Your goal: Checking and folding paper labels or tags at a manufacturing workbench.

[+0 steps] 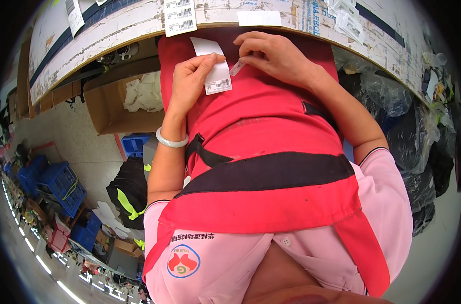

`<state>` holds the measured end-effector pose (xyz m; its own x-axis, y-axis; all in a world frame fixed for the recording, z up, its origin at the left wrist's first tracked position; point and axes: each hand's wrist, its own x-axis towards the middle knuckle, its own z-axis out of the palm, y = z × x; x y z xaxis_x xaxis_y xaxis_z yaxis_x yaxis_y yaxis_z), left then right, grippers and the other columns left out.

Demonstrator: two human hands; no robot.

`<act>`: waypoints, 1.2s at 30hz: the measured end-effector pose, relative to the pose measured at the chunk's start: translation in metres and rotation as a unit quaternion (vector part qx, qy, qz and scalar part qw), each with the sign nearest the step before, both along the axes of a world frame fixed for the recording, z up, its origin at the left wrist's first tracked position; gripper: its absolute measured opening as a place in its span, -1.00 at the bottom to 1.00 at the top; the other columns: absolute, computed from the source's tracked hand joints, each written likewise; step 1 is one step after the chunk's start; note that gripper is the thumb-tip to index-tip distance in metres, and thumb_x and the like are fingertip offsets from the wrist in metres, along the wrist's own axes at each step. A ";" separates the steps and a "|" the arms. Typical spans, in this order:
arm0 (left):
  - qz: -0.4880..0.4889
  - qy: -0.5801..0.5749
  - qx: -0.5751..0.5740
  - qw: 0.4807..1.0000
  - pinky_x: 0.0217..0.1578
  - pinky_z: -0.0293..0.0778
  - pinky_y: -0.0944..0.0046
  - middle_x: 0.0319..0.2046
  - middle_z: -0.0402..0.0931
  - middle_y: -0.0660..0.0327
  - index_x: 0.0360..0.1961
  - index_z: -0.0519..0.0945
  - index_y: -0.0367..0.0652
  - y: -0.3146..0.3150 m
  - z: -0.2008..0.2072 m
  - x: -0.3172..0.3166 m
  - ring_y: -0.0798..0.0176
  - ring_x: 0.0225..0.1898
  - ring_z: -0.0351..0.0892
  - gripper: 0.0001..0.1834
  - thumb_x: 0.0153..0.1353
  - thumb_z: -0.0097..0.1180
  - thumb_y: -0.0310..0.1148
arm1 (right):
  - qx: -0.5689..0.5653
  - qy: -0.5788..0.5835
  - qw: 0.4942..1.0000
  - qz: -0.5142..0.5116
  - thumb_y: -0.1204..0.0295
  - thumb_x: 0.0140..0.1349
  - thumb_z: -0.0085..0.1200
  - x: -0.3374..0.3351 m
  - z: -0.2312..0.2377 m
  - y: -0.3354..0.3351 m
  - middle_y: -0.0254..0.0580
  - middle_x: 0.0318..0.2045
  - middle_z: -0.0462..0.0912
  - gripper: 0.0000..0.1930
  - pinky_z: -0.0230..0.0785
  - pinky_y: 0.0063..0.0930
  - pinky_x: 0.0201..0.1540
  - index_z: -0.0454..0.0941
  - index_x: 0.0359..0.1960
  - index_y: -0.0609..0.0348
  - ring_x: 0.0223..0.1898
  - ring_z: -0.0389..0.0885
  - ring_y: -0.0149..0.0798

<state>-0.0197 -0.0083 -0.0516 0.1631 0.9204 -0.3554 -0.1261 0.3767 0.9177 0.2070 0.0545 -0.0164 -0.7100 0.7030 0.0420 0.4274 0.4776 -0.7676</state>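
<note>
Over my lap, covered by a red apron (263, 137), my left hand (191, 81) pinches a white label strip (219, 83) between thumb and fingers. The strip's printed end with a barcode hangs down, and its blank end sticks up above the hand toward the table edge. Just to the right, my right hand (277, 55) is closed in a pinch on a small printed label (236, 68), which lies beside the strip. Whether the small label touches the strip I cannot tell.
The worn table edge (134, 36) runs across in front of me. On it lie a barcode label sheet (180, 16), a blank white strip (259, 19) and a label pile (348, 23). A cardboard box (104, 109) with white pieces stands below left; plastic bags (410, 131) fill the right.
</note>
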 end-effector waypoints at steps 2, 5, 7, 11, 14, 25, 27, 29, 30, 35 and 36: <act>0.007 0.007 0.012 1.000 -0.33 0.43 0.49 -0.37 0.63 0.29 -0.20 0.68 -0.30 0.000 0.001 -0.001 0.52 -0.36 0.49 -0.68 0.33 0.08 -0.23 | 0.030 -0.032 0.999 0.008 0.43 0.20 0.12 -0.003 0.000 0.004 -0.13 -0.05 0.57 -0.90 0.45 -0.38 -0.18 0.51 -0.32 0.17 -0.26 0.60 -0.10; 0.007 0.012 0.020 1.000 -0.32 0.43 0.49 -0.35 0.63 0.28 -0.19 0.68 -0.30 0.000 -0.002 -0.002 0.52 -0.36 0.49 -0.68 0.33 0.08 -0.23 | 0.048 -0.035 0.998 0.014 0.42 0.20 0.11 -0.005 -0.004 0.010 -0.13 -0.06 0.58 -0.90 0.45 -0.36 -0.19 0.51 -0.32 0.16 -0.27 0.60 -0.09; 0.014 0.011 0.024 1.000 -0.32 0.42 0.49 -0.35 0.63 0.28 -0.19 0.68 -0.31 -0.001 -0.003 -0.003 0.51 -0.35 0.49 -0.68 0.33 0.08 -0.24 | 0.052 -0.033 0.998 0.013 0.42 0.20 0.11 -0.006 -0.004 0.012 -0.13 -0.06 0.58 -0.90 0.46 -0.36 -0.19 0.51 -0.32 0.16 -0.27 0.60 -0.08; 0.025 -0.001 0.011 1.000 -0.31 0.41 0.49 -0.33 0.64 0.28 -0.18 0.68 -0.30 -0.002 -0.006 -0.007 0.50 -0.35 0.49 -0.69 0.33 0.08 -0.24 | 0.050 -0.040 0.998 0.012 0.42 0.21 0.11 -0.007 -0.004 0.014 -0.12 -0.07 0.59 -0.90 0.46 -0.36 -0.18 0.51 -0.32 0.17 -0.26 0.60 -0.08; 0.035 0.000 0.016 0.999 -0.29 0.41 0.49 -0.33 0.64 0.28 -0.18 0.68 -0.30 -0.001 -0.008 -0.008 0.50 -0.33 0.49 -0.69 0.33 0.08 -0.24 | 0.047 -0.023 0.999 -0.004 0.34 0.22 0.08 -0.008 -0.006 0.015 -0.17 -0.30 0.58 -0.85 0.42 -0.24 -0.21 0.50 -0.37 0.15 -0.26 0.57 -0.01; 0.052 -0.049 -0.030 0.997 -0.26 0.43 0.47 -0.30 0.64 0.25 -0.18 0.67 -0.31 0.000 -0.012 -0.011 0.47 -0.31 0.52 -0.70 0.32 0.09 -0.25 | -0.143 0.042 0.982 -0.112 0.39 0.28 0.10 0.004 0.033 0.015 -0.39 -0.42 0.58 -0.85 0.39 -0.66 -0.35 0.57 -0.26 0.23 -0.38 0.54 -0.53; 0.050 -0.047 -0.027 0.997 -0.26 0.43 0.47 -0.30 0.64 0.25 -0.18 0.67 -0.30 0.000 -0.011 -0.010 0.47 -0.31 0.52 -0.70 0.32 0.10 -0.26 | -0.199 0.070 0.958 -0.195 0.37 0.28 0.10 0.014 0.031 0.028 -0.39 -0.48 0.58 -0.84 0.37 -0.72 -0.42 0.60 -0.26 0.21 -0.46 0.53 -0.58; 0.047 -0.046 -0.031 0.997 -0.26 0.43 0.46 -0.30 0.64 0.24 -0.18 0.68 -0.30 0.002 -0.008 -0.009 0.47 -0.31 0.52 -0.71 0.31 0.10 -0.26 | -0.238 0.088 0.939 -0.234 0.39 0.27 0.11 0.021 0.031 0.043 -0.32 -0.50 0.60 -0.84 0.39 -0.69 -0.48 0.58 -0.31 0.26 -0.50 0.54 -0.53; 0.046 -0.046 -0.031 0.997 -0.26 0.43 0.46 -0.30 0.64 0.24 -0.18 0.68 -0.30 0.002 -0.008 -0.009 0.47 -0.31 0.52 -0.71 0.31 0.10 -0.26 | -0.274 0.103 0.922 -0.252 0.43 0.26 0.12 0.023 0.034 0.047 -0.26 -0.52 0.61 -0.85 0.42 -0.67 -0.52 0.57 -0.33 0.30 -0.53 0.56 -0.49; 0.038 -0.032 -0.025 0.998 -0.25 0.43 0.46 -0.29 0.65 0.24 -0.19 0.68 -0.30 0.003 -0.009 -0.008 0.46 -0.31 0.53 -0.72 0.31 0.11 -0.27 | -0.303 0.100 0.911 -0.261 0.43 0.25 0.12 0.024 0.031 0.054 -0.24 -0.52 0.61 -0.85 0.42 -0.66 -0.54 0.56 -0.35 0.30 -0.55 0.58 -0.46; 0.038 -0.031 -0.026 0.998 -0.25 0.43 0.46 -0.29 0.65 0.24 -0.19 0.68 -0.30 0.003 -0.009 -0.008 0.46 -0.31 0.53 -0.72 0.31 0.11 -0.27 | -0.297 0.101 0.914 -0.258 0.43 0.24 0.12 0.024 0.031 0.054 -0.24 -0.53 0.61 -0.85 0.43 -0.65 -0.54 0.56 -0.36 0.30 -0.55 0.58 -0.45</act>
